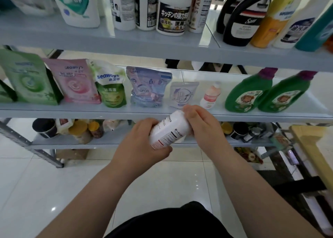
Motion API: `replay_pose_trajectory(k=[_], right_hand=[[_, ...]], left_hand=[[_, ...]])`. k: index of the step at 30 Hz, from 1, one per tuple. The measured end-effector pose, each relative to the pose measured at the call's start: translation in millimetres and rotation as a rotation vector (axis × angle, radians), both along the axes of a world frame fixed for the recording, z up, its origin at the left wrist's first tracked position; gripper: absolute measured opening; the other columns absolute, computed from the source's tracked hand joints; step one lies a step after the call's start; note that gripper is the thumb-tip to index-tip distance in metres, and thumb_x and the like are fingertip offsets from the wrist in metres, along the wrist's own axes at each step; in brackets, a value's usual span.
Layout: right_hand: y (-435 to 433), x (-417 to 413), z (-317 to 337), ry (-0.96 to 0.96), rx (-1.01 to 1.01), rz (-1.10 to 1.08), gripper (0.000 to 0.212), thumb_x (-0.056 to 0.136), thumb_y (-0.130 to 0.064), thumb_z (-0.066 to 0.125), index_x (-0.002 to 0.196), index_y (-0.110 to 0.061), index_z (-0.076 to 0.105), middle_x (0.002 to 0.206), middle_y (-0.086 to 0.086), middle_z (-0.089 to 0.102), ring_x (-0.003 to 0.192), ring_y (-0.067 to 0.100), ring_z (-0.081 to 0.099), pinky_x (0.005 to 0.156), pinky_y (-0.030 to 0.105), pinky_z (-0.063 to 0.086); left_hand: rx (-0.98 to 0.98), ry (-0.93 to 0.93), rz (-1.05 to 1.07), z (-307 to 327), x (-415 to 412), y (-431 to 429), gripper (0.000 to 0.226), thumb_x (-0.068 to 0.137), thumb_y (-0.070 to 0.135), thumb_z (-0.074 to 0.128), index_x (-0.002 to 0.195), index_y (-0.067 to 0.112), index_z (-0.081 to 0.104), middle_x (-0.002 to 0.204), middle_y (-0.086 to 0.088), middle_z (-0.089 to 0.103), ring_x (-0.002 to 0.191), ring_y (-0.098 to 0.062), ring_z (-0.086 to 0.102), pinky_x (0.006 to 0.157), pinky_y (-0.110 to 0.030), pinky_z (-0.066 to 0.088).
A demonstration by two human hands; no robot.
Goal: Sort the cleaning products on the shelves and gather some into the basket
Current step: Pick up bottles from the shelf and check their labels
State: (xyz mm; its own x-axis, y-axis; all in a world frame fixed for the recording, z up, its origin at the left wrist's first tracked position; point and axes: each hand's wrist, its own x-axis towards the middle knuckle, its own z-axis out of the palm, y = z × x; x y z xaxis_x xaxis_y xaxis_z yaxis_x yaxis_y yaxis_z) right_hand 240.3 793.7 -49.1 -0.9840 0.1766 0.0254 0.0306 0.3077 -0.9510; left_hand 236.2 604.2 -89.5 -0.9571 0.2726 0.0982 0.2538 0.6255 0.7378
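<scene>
The person holds a white bottle [169, 129] in both hands, in front of the middle shelf [72, 110]. The bottle is tilted, its top end toward the upper right. The left hand [142, 144] grips the lower end, with fingers [152, 123] curled over it and the thumb underneath. The right hand [203, 128] wraps round the upper end and covers the top. On the middle shelf behind stand a green pouch [30, 82], a pink pouch [75, 82], a green-and-white pouch [110, 88], a blue pouch [147, 86], a small white pouch [182, 95], a small pale bottle [210, 97], a green bottle [248, 91] and a second green bottle [286, 93] just beside it. The top shelf [126, 37] carries more upright bottles. Below lies a white tiled floor [54, 192].
</scene>
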Motion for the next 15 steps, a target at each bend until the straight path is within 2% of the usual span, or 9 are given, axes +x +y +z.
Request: replay_pose_trajectory(k=[2, 4, 6, 8, 10, 12, 15], right_hand=[[-0.7, -2.9, 5.9, 0.033, 0.175, 0.013, 0.052, 0.083, -0.068, 0.047, 0.081, -0.018, 0.062, 0.073, -0.009, 0.061, 0.065, 0.001, 0.052, 0.062, 0.022, 0.041], [0.1, -6.5, 14.9, 0.097, 0.361, 0.074, 0.04, 0.093, -0.053, 0.043, 0.079, -0.018, 0.055, 0.074, -0.002, 0.058, 0.065, 0.006, 0.05, 0.057, 0.022, 0.038], [0.4, -10.9, 25.5, 0.158, 0.561, 0.177, 0.034, 0.098, -0.045, 0.037, 0.082, -0.02, 0.053, 0.073, -0.001, 0.057, 0.067, 0.011, 0.051, 0.058, 0.029, 0.04], [0.2, -15.5, 35.6, 0.242, 0.686, 0.28, 0.037, 0.1, -0.042, 0.033, 0.085, -0.018, 0.055, 0.074, -0.001, 0.058, 0.066, 0.014, 0.051, 0.059, 0.034, 0.041], [1.7, -19.2, 43.3, 0.343, 0.738, 0.378, 0.043, 0.099, -0.041, 0.029, 0.09, -0.015, 0.061, 0.079, -0.001, 0.062, 0.068, 0.016, 0.054, 0.059, 0.032, 0.044], [3.7, -22.8, 48.5, 0.421, 0.75, 0.41, 0.047, 0.099, -0.038, 0.029, 0.097, -0.013, 0.069, 0.088, -0.001, 0.069, 0.074, 0.016, 0.059, 0.062, 0.029, 0.048], [5.0, -32.6, 53.7, 0.298, 0.674, 0.315, 0.046, 0.099, -0.04, 0.032, 0.1, -0.016, 0.071, 0.095, -0.004, 0.072, 0.081, 0.014, 0.06, 0.073, 0.036, 0.052]], left_hand=[[-0.035, 0.003, -0.053, 6.7, -4.9, -9.3, 0.066, 0.064, 0.051, 0.083, 0.118, 0.049, 0.045, 0.1, 0.027, 0.05, 0.086, 0.0, 0.047, 0.067, -0.012, 0.036], [0.022, -0.106, -0.142, 15.2, -12.3, -17.6, 0.066, 0.059, 0.056, 0.081, 0.118, 0.05, 0.051, 0.098, 0.022, 0.06, 0.083, 0.0, 0.059, 0.066, -0.022, 0.05], [0.205, -0.321, -0.269, 19.7, -19.9, -24.7, 0.061, 0.06, 0.049, 0.083, 0.117, 0.047, 0.062, 0.096, 0.012, 0.069, 0.073, -0.009, 0.069, 0.06, -0.033, 0.059], [0.427, -0.556, -0.399, 18.7, -25.1, -30.1, 0.057, 0.064, 0.039, 0.085, 0.118, 0.033, 0.067, 0.096, -0.005, 0.074, 0.073, -0.023, 0.073, 0.053, -0.035, 0.056], [0.597, -0.743, -0.515, 14.2, -28.0, -31.7, 0.069, 0.066, 0.041, 0.088, 0.125, 0.014, 0.062, 0.102, -0.017, 0.073, 0.076, -0.031, 0.072, 0.05, -0.03, 0.05], [0.647, -0.78, -0.566, 13.1, -29.5, -28.8, 0.079, 0.067, 0.047, 0.09, 0.128, 0.007, 0.058, 0.108, -0.023, 0.071, 0.079, -0.034, 0.071, 0.053, -0.031, 0.046], [0.601, -0.674, -0.46, 15.3, -34.2, -21.4, 0.069, 0.067, 0.044, 0.087, 0.129, 0.026, 0.062, 0.109, -0.014, 0.072, 0.087, -0.033, 0.072, 0.054, -0.035, 0.052]])
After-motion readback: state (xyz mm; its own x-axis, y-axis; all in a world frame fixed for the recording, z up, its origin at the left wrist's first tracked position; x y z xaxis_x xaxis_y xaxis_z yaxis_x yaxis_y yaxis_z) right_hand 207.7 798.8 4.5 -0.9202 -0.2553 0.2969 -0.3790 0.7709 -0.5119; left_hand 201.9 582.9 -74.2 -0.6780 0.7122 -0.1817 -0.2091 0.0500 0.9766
